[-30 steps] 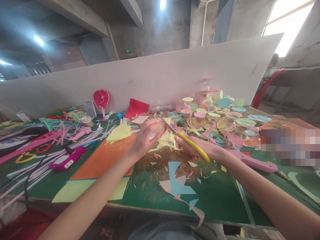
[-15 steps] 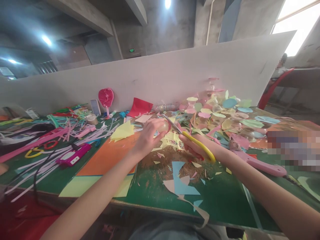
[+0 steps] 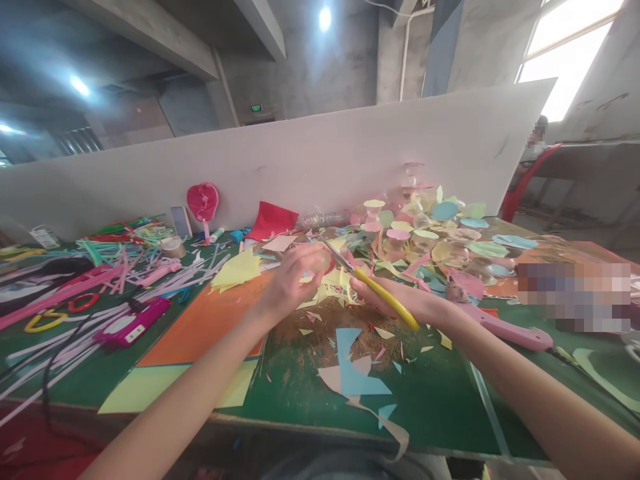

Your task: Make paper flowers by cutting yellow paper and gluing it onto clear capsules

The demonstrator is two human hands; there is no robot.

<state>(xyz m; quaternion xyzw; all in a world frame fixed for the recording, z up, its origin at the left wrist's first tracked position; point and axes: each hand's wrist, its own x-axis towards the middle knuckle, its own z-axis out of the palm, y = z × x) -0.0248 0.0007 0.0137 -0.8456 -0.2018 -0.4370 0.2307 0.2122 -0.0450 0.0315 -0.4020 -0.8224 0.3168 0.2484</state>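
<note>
My right hand (image 3: 387,298) grips yellow-handled scissors (image 3: 367,282), blades pointing up-left toward my left hand. My left hand (image 3: 295,277) is closed round a small roundish pale object (image 3: 323,259) held just above the green table mat (image 3: 440,393); what it is I cannot make out. The scissor blades touch or sit right beside that object. Under both hands lie yellow paper scraps (image 3: 333,285) and brown crumbs.
An orange sheet (image 3: 205,320) and a pale yellow sheet lie at front left. Blue and pink offcuts (image 3: 353,367) lie at the front. Paper strips, a magenta tool (image 3: 131,323) and coloured discs (image 3: 440,227) crowd both sides. A grey board (image 3: 300,160) stands behind. Pink handle (image 3: 505,327) lies right.
Both hands keep the same hold and position on the object and scissors; only the camera view has shifted slightly.
</note>
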